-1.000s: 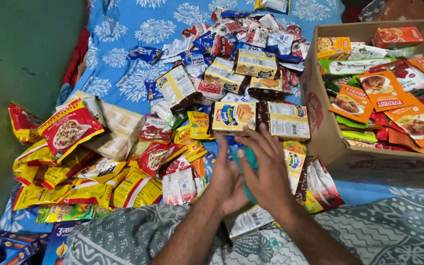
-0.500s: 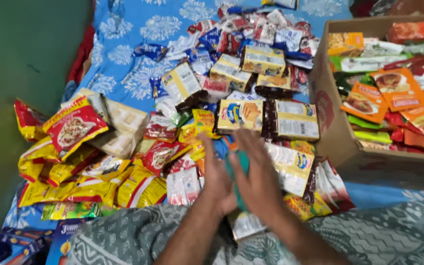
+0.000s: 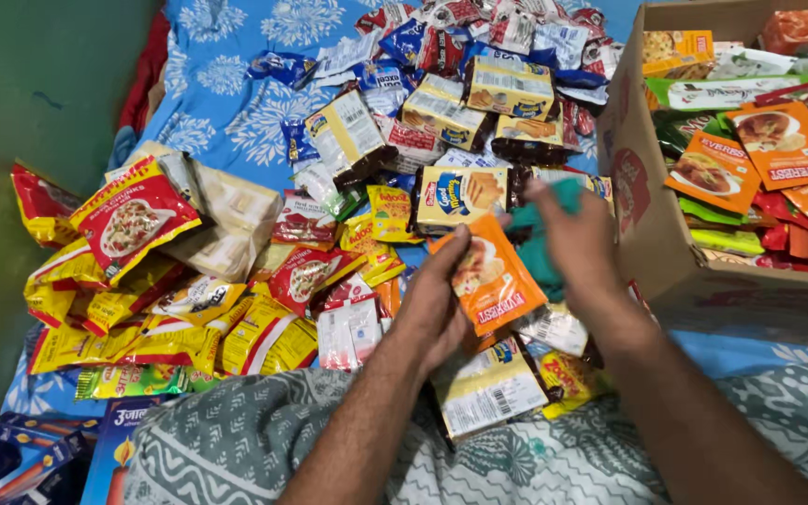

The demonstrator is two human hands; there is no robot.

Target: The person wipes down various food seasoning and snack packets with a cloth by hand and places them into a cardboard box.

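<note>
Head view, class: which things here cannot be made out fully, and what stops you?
- Teal packet: mostly hidden behind the right hand and blurred.
- Cardboard box: cut off by the top and right edges.
- Packets beneath the orange sachet, held by the left hand: covered.

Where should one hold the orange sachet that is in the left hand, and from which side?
Probably by its free right edge, coming from the right. The orange sachet is flat, thin and tilted, and the left hand already pinches its left edge. The right hand, closed on something teal, is nearest that side.
</note>
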